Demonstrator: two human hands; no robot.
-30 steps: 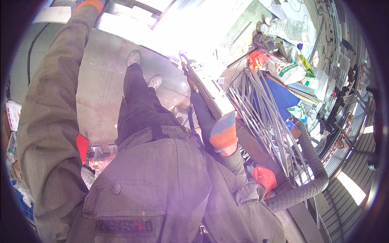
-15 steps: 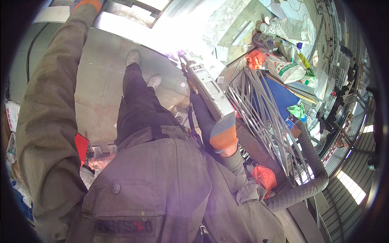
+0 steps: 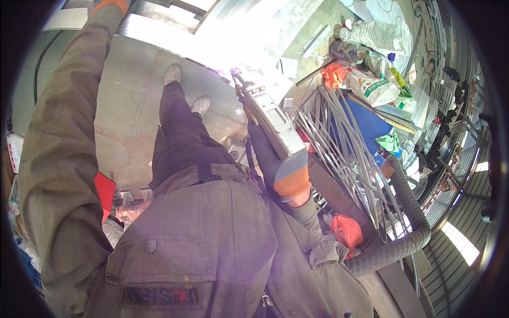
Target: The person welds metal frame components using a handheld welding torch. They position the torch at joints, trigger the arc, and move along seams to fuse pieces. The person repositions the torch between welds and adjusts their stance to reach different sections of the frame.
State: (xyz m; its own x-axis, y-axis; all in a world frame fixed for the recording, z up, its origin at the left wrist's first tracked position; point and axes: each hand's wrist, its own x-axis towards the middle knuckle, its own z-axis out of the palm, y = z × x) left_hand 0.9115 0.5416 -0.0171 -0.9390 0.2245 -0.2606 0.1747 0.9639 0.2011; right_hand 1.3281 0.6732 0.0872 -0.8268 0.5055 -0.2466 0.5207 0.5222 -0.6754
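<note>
My right hand (image 3: 268, 156), in a dark glove with a grey and orange cuff, is wrapped round a silver, box-bodied welding gun (image 3: 275, 123). The gun's narrow nozzle points up and to the left, and a purple-white glow sits at its tip. Beyond the tip, glare washes out the pale metal workpiece (image 3: 154, 33), so the contact point is hidden. My left arm stretches far forward along the left side. At the top edge, my left hand (image 3: 110, 5) shows only a bit of glove with an orange cuff; its fingers are out of view or hidden.
Thin metal strips (image 3: 344, 143) lie in a bundle to my right, beside a blue panel (image 3: 366, 124). A thick ribbed hose (image 3: 411, 212) curves round them. Plastic bags (image 3: 371, 87) and scraps are heaped at the far right. An orange-red bag (image 3: 345, 233) lies near my right elbow.
Both hands keep almost the same pose, with the right still gripping the welding gun. The gun's tip has shifted very slightly left, and the bright glare continues.
</note>
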